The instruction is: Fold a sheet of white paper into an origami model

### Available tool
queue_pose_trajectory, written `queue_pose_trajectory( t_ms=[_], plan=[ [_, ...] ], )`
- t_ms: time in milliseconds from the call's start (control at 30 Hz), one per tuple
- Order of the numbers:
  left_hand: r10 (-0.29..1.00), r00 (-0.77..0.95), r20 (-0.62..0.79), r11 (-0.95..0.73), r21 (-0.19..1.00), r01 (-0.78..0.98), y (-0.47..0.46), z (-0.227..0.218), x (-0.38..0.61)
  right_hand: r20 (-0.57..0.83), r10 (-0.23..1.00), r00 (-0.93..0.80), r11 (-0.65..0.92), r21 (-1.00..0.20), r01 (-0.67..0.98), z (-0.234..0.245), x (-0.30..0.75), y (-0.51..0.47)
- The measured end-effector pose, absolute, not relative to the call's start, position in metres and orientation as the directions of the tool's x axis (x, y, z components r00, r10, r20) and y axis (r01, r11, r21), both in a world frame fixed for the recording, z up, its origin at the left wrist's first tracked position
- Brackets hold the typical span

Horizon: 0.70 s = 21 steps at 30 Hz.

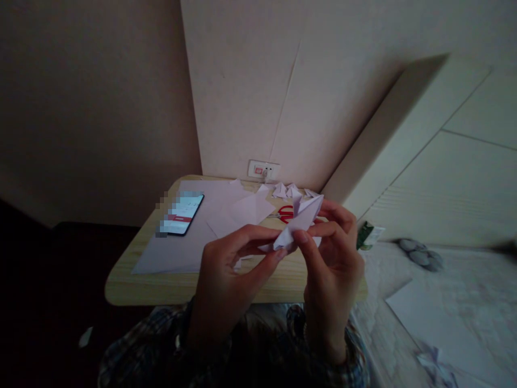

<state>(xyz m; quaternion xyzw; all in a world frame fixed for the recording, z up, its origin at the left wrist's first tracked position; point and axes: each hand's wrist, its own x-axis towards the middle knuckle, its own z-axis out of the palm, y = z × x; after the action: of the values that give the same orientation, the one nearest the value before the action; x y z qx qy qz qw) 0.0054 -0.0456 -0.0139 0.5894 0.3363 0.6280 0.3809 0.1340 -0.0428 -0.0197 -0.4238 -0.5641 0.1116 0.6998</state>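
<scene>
- While both hands are raised above the near edge of the small pale wooden table (177, 288), the folded white paper piece (301, 221) sits between them, clear of the tabletop, its pointed end angled up and away towards the wall.
- The left hand (230, 269) is curled nearly closed, with thumb and forefinger pinching the paper's lower corner.
- The right hand (333, 264) is also curled, its thumb pressing the same lower corner from the other side and its fingers wrapped behind the upper flap.
- Flat white paper sheets (181, 248) cover most of the table's left and middle, reaching close to the front rim.
- A black smartphone (181, 214) with a lit screen lies on those sheets, well to the left of the hands.
- Red-handled scissors (286, 213) lie just behind the held paper, partly hidden by it.
- Several small folded white paper shapes (287, 190) line the table's far edge against the wall, below a white wall socket (263, 170).
- A bare strip of wood runs along the front rim, under the wrists.
- To the right, a green packet (364, 235) stands at the table's corner, beside a pale bed (464, 302) with another loose white sheet (428, 318) on it.
</scene>
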Motion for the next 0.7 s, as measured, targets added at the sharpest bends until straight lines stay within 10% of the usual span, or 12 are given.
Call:
queue_pose_trajectory(
  t_ms=[433,700],
  plan=[
    [0.942,-0.123,0.313,-0.336,0.884,-0.324,-0.0455,-0.0133,0.0136,0.87,0.427,0.247,0.652,-0.485,0.583,-0.0216,0.1271,-0.0487],
    [0.98,-0.067,0.189,-0.199,0.864,-0.463,-0.0375,-0.0149,0.0094,0.679,0.665,0.312,0.669,-0.727,0.155,-0.0228,0.134,-0.0436]
  ],
)
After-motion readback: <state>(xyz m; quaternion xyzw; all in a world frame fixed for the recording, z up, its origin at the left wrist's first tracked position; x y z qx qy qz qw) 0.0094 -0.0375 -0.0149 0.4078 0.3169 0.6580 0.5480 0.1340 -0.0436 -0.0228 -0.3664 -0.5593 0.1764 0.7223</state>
